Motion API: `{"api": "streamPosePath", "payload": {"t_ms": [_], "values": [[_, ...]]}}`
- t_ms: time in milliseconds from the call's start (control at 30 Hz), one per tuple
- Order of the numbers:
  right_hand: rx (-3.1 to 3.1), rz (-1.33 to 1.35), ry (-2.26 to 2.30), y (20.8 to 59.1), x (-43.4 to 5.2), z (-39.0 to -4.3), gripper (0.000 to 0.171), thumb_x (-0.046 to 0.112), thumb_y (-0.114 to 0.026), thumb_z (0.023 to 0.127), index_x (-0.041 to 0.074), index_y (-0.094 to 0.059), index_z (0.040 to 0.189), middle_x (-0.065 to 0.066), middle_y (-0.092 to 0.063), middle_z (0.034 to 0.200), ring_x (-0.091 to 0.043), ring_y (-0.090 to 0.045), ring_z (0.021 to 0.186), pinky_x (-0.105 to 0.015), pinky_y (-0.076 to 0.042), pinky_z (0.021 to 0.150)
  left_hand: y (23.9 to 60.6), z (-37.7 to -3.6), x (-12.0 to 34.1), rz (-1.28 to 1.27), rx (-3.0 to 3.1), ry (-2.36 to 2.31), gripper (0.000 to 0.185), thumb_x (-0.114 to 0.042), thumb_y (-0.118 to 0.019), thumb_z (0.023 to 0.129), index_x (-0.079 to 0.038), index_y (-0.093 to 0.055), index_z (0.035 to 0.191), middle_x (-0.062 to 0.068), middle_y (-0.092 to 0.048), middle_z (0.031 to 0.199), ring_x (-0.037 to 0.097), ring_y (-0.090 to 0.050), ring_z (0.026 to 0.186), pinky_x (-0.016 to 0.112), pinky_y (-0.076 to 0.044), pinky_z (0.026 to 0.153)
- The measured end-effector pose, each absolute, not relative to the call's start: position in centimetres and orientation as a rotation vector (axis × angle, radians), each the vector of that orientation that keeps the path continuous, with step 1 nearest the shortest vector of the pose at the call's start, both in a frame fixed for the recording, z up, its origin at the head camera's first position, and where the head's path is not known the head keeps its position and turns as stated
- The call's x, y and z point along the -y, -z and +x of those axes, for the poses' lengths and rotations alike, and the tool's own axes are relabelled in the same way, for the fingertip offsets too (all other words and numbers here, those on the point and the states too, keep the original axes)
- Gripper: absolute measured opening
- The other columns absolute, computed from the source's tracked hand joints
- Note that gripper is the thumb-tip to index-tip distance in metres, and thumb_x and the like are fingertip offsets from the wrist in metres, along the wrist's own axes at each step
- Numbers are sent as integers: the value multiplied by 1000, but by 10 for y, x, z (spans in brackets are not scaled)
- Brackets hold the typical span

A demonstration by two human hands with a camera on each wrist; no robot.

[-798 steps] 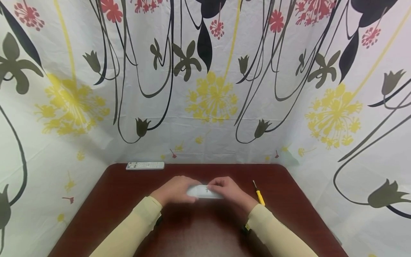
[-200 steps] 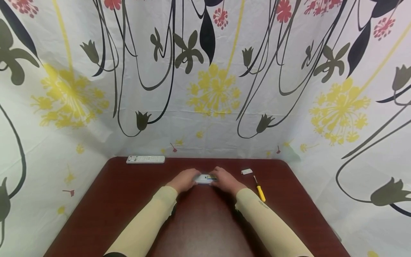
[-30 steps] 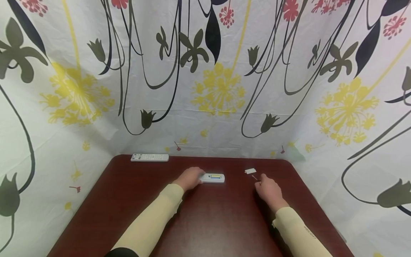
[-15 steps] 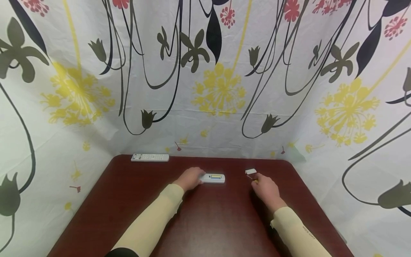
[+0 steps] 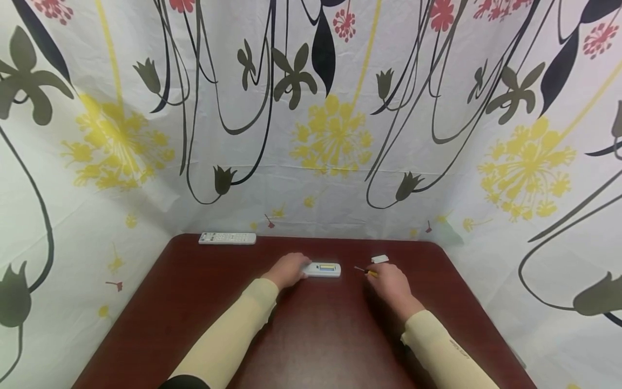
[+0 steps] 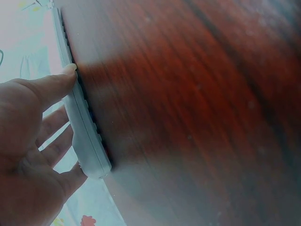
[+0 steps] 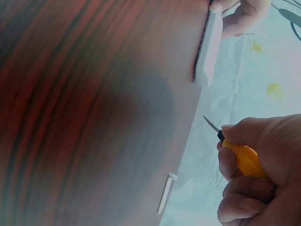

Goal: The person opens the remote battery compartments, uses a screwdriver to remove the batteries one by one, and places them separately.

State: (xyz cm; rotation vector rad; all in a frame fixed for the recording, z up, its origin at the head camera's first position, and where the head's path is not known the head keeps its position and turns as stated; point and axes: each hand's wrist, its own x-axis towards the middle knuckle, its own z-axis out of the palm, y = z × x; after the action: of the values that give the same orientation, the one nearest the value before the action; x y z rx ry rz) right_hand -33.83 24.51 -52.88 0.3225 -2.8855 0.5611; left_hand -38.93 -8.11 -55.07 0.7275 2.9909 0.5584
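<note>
A white remote control [image 5: 317,273] lies button side down on the table, its battery compartment [image 5: 326,267] uncovered and showing a battery. My left hand [image 5: 288,269] grips its left end; in the left wrist view the thumb [image 6: 66,80] presses one long edge and fingers reach round the other. A screwdriver [image 7: 244,157] with a yellow handle sits in the curled fingers of my right hand [image 5: 391,280], thumb along the handle. Its thin metal tip [image 5: 358,268] points left toward the remote, a short gap away.
A small white battery cover [image 5: 379,259] lies just behind my right hand. Another white remote [image 5: 227,238] rests, buttons up, at the back left of the dark red table [image 5: 204,302]. A flower-patterned curtain [image 5: 272,135] surrounds the far side and flanks.
My right hand has carried the screwdriver leftward, away from the right side and toward the remote. The left hand and the remote stay in place. Much earlier, the compartment was covered.
</note>
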Motion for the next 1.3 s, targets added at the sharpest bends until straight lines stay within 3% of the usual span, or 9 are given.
{"api": "streamPosePath", "payload": {"t_ms": [433,700,900,1133,1300], "values": [[2870,480,-644,520,-225,-345,17,22,-82,102,10,-86,113,-4,-82,111,-30,-76,107,-54,-61,96,551,-389,82,716,-2992,-553,41,-22,-79,105,-13,-72,145,8,-70,144,29,-62,137,46,-47,121],[2897,552,-682,516,-211,-357,14,26,-80,104,14,-89,104,8,-81,96,-17,-76,94,-48,-63,87,553,-391,82,711,-2988,-563,41,-22,-80,105,-12,-73,144,8,-71,143,28,-62,136,46,-47,120],[2910,585,-687,515,-206,-363,18,25,-78,104,19,-88,90,14,-77,84,-8,-66,73,-39,-60,72,552,-392,82,714,-2977,-565,42,-23,-80,105,-13,-72,145,7,-70,144,28,-62,137,46,-47,120],[2989,551,-643,504,-198,-369,31,19,-73,100,23,-78,70,11,-67,65,-13,-55,61,-34,-50,61,548,-391,82,733,-2972,-553,41,-22,-80,105,-13,-73,145,7,-71,143,28,-62,137,46,-47,120],[3089,552,-520,489,-186,-375,35,13,-70,97,18,-70,62,11,-50,54,-14,-43,56,-34,-43,55,547,-390,82,730,-2974,-552,41,-21,-80,105,-12,-73,144,8,-71,142,29,-63,136,46,-47,120]]}}
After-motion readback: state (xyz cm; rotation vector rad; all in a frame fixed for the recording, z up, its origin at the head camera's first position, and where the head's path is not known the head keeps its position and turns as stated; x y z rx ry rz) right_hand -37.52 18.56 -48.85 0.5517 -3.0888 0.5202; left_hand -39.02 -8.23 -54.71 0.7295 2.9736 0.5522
